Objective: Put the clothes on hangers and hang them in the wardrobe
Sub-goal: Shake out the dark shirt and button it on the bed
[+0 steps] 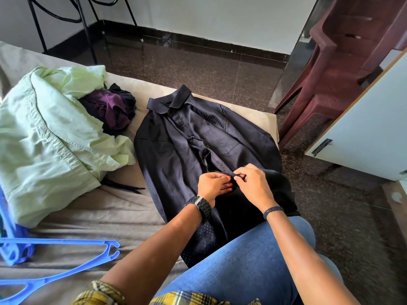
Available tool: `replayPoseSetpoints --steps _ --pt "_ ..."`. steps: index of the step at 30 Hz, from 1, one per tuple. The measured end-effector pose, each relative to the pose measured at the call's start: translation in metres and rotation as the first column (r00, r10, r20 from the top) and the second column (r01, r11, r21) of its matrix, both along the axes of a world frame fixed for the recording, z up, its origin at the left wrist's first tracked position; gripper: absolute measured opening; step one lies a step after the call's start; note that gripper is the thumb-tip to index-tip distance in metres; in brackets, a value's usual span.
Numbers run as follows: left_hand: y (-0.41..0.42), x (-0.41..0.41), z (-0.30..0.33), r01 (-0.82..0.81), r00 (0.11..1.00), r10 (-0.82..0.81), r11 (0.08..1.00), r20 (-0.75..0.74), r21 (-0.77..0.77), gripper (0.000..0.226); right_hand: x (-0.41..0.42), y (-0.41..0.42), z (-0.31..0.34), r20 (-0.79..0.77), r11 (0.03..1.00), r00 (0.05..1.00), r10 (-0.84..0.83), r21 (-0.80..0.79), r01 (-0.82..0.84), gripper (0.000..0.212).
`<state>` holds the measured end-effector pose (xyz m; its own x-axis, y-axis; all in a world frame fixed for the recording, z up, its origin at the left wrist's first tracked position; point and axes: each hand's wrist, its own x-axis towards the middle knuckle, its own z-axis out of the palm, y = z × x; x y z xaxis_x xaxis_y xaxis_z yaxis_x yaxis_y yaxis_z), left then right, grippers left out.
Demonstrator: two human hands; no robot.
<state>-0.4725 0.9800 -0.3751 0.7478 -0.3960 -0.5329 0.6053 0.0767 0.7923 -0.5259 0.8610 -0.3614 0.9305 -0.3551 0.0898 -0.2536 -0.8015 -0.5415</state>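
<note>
A dark navy collared shirt lies spread flat on the bed, collar pointing away from me. My left hand and my right hand meet at the shirt's front placket low down, both pinching the fabric edge there. Blue plastic hangers lie on the bed at the lower left. A pile of other clothes sits at the left: a pale green garment and purple and dark pieces.
The bed has a beige sheet. A stack of maroon plastic chairs stands at the upper right. A white cabinet door with a metal latch juts in at the right. Black metal frame legs stand at the back left on the dark floor.
</note>
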Motion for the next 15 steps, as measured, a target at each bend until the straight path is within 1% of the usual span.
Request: replayPoseSetpoints --steps 6,8,10,12,15 --pt "-0.005 -0.007 0.001 0.027 1.000 -0.027 1.000 -0.012 -0.015 0.017 0.002 0.000 0.000 -0.035 0.991 0.999 -0.042 0.128 0.046 0.005" --pt "-0.006 -0.010 0.000 0.041 0.999 -0.041 0.999 -0.012 -0.008 0.017 0.002 -0.004 0.001 -0.072 0.975 0.995 -0.072 0.206 0.085 0.009" --pt "-0.007 -0.014 -0.001 0.044 0.999 -0.044 0.999 -0.011 -0.001 0.019 0.001 -0.009 0.001 -0.126 0.960 0.990 -0.069 0.261 0.101 0.018" --pt "-0.009 -0.018 -0.002 0.030 1.000 -0.030 1.000 -0.010 0.004 0.021 -0.001 -0.012 0.003 -0.193 0.961 0.981 -0.027 0.265 0.079 0.026" --pt "-0.011 -0.022 -0.004 0.006 1.000 -0.006 1.000 -0.015 -0.002 0.022 -0.004 -0.017 0.006 -0.262 0.971 0.965 0.015 0.234 0.049 0.027"
